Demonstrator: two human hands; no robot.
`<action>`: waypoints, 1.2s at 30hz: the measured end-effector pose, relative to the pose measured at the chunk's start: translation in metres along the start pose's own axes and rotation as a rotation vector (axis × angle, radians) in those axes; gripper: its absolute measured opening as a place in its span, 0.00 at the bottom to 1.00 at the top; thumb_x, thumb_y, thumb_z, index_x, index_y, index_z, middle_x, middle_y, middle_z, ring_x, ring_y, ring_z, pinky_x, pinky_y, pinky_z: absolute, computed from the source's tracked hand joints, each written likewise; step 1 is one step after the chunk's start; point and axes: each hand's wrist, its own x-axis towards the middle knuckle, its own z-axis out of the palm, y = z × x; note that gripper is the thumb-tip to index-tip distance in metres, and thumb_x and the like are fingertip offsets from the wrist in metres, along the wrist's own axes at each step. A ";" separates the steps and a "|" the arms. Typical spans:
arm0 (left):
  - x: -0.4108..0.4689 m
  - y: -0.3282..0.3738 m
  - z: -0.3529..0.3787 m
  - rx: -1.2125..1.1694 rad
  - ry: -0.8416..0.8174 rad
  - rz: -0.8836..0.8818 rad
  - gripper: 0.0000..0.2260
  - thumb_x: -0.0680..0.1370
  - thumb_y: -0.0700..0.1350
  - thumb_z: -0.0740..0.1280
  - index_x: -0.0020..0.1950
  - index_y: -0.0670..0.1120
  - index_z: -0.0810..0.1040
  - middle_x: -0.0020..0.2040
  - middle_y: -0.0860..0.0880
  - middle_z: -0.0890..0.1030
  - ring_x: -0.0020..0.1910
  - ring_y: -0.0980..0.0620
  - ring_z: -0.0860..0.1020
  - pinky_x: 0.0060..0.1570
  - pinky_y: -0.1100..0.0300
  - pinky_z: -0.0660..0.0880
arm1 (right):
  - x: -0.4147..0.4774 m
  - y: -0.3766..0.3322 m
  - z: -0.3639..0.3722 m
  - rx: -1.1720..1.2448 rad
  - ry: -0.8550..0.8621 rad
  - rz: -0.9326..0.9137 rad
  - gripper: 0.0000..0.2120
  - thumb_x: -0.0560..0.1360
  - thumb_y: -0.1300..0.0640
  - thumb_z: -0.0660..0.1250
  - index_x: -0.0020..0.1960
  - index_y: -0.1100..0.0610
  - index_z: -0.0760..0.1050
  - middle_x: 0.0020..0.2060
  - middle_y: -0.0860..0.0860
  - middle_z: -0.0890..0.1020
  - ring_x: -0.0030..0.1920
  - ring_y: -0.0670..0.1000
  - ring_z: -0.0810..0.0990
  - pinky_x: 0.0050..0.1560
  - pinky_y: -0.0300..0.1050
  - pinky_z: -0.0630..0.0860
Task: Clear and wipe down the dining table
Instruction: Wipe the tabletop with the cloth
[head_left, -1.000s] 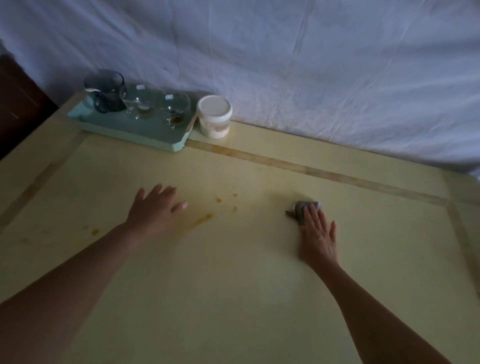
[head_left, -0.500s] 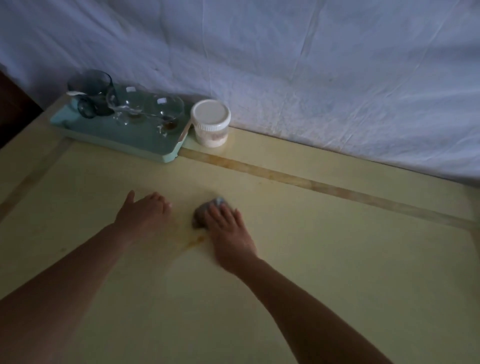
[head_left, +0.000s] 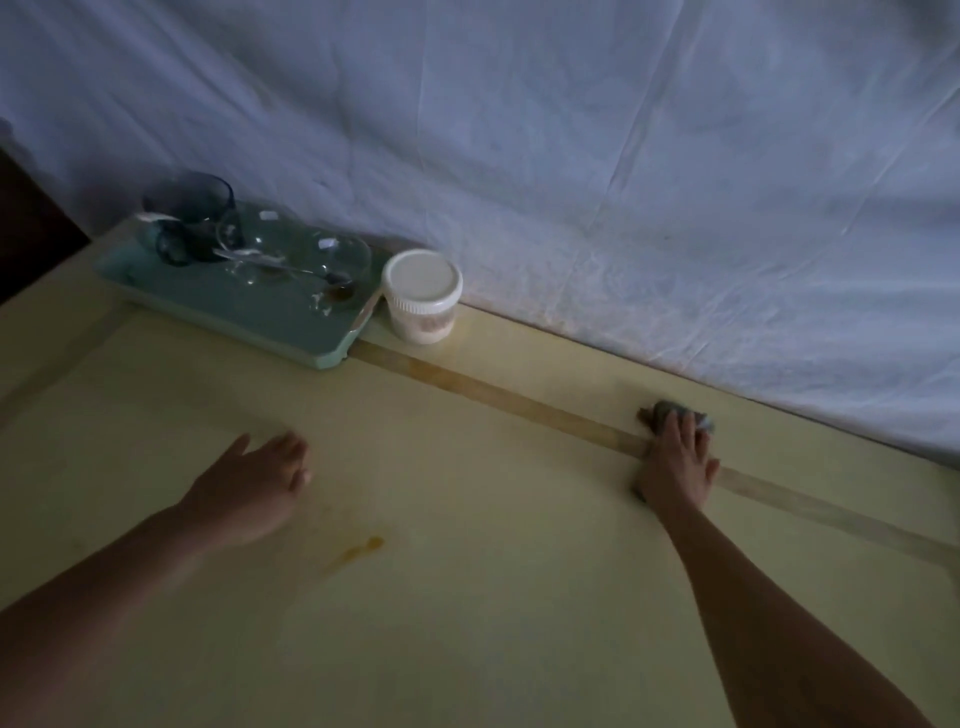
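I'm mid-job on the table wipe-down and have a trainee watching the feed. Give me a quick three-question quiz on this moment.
1. True or false: the right hand presses the cloth flat on the table.
2. What stands just right of the tray? A) a kettle B) the white lidded tub C) a stack of plates
3. Fill in: the orange stain lies nearer the ____ hand.

Key
1. True; the cloth pokes out beyond the fingertips near the far edge.
2. B
3. Left; the left hand rests open on the table, holding nothing.
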 end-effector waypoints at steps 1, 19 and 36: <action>0.000 0.000 0.000 -0.009 0.009 -0.002 0.23 0.83 0.49 0.45 0.77 0.44 0.51 0.78 0.49 0.53 0.77 0.56 0.51 0.75 0.52 0.47 | 0.004 -0.022 0.007 -0.008 -0.014 -0.046 0.28 0.78 0.64 0.50 0.76 0.53 0.49 0.77 0.50 0.48 0.76 0.56 0.45 0.75 0.59 0.45; 0.011 0.002 -0.023 0.017 0.046 -0.037 0.22 0.82 0.47 0.47 0.76 0.46 0.54 0.77 0.49 0.58 0.75 0.55 0.57 0.75 0.51 0.46 | 0.018 -0.041 0.022 -0.014 -0.011 -0.378 0.37 0.69 0.70 0.56 0.73 0.46 0.55 0.76 0.46 0.52 0.76 0.50 0.45 0.70 0.66 0.48; 0.042 0.005 0.000 -0.145 0.094 0.024 0.25 0.82 0.49 0.44 0.78 0.43 0.42 0.78 0.46 0.43 0.78 0.52 0.44 0.75 0.54 0.44 | 0.037 -0.183 0.062 -0.032 -0.030 -0.587 0.31 0.74 0.64 0.56 0.75 0.57 0.53 0.76 0.53 0.55 0.76 0.56 0.48 0.75 0.53 0.49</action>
